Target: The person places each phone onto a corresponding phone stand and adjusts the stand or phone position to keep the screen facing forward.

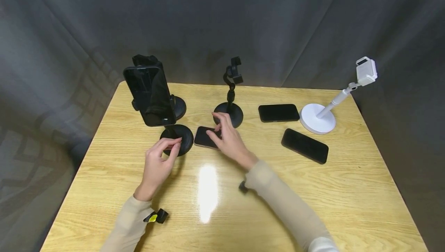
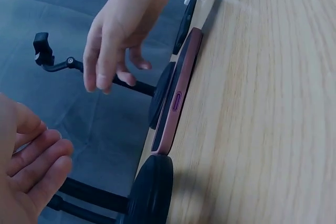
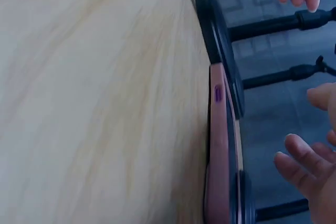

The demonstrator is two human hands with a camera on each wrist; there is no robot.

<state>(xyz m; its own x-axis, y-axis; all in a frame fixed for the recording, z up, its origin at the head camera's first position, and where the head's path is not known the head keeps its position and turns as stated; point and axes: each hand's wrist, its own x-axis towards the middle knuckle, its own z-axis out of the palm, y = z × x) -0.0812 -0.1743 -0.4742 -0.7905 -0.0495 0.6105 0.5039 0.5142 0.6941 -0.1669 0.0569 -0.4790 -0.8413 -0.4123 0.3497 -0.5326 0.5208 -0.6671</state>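
My right hand (image 1: 227, 138) hovers over a pink-edged phone (image 1: 203, 137) that lies flat on the table, its thumb and fingers spread apart with nothing between them. In the right wrist view, the fingertips (image 3: 304, 163) show clear of the phone's dark screen. Loosely curled and holding nothing, my left hand (image 1: 160, 163) is over the round base (image 1: 182, 138) of the front left black phone stand. A black phone (image 1: 151, 95) sits tilted upright in a holder above that base. In the left wrist view, the pink phone's side and charging port (image 2: 177, 101) face the camera.
A second black base (image 1: 179, 107) stands behind the left one. An unloaded black stand (image 1: 230, 96) is at the back middle. Two dark phones lie on the right, one phone (image 1: 278, 113) behind the other phone (image 1: 305, 146). A white stand (image 1: 332, 103) stands at the far right.
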